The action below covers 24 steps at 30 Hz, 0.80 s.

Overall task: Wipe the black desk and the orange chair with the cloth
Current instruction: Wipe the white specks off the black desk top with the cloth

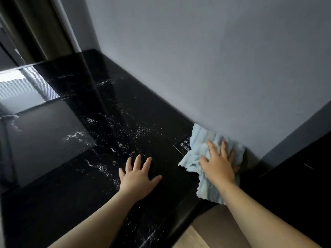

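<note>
Presently the light-blue cloth (198, 149) lies crumpled at the black desk's (75, 176) right end against the grey wall (215, 59), partly covering a small printed sign (182, 143). Right hand (219, 165) presses it flat, fingers spread, not clenched, evidently to scrub. Left hand (137, 178), released and flat, rests on bare marble, apparently bracing. Orange chair not in view.

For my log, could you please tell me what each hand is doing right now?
Left hand: open, flat on the glossy black desk.
Right hand: open, pressing the light blue cloth.
</note>
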{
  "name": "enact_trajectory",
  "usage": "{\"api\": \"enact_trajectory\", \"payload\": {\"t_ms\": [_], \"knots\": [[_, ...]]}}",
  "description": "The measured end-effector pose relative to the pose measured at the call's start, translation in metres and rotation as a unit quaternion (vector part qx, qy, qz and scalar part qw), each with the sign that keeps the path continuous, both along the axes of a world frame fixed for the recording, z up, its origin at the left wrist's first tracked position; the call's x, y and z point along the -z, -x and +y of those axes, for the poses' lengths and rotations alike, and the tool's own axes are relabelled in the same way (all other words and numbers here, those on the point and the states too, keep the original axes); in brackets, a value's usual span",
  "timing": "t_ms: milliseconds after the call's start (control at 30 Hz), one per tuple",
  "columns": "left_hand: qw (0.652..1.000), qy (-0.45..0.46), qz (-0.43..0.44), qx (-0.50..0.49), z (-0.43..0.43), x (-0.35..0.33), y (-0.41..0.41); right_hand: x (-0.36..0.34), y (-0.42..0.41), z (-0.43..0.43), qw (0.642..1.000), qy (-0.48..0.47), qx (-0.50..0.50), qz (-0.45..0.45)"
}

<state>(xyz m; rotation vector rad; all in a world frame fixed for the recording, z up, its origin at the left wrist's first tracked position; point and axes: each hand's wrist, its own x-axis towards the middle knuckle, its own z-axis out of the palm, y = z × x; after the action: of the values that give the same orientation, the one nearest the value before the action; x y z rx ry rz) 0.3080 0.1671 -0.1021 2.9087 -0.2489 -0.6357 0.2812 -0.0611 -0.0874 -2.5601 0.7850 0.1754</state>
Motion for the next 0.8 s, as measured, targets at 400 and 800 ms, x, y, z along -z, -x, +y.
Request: {"api": "enact_trajectory", "payload": {"t_ms": [400,800], "knots": [[0.998,-0.046,0.001,0.038,0.002,-0.003,-0.001,-0.004,0.016,0.012,0.986,0.054,-0.155,-0.030],[0.996,-0.060,0.010,0.062,0.003,-0.008,-0.007,0.016,-0.003,0.021,0.993,0.094,-0.005,-0.068]]}}
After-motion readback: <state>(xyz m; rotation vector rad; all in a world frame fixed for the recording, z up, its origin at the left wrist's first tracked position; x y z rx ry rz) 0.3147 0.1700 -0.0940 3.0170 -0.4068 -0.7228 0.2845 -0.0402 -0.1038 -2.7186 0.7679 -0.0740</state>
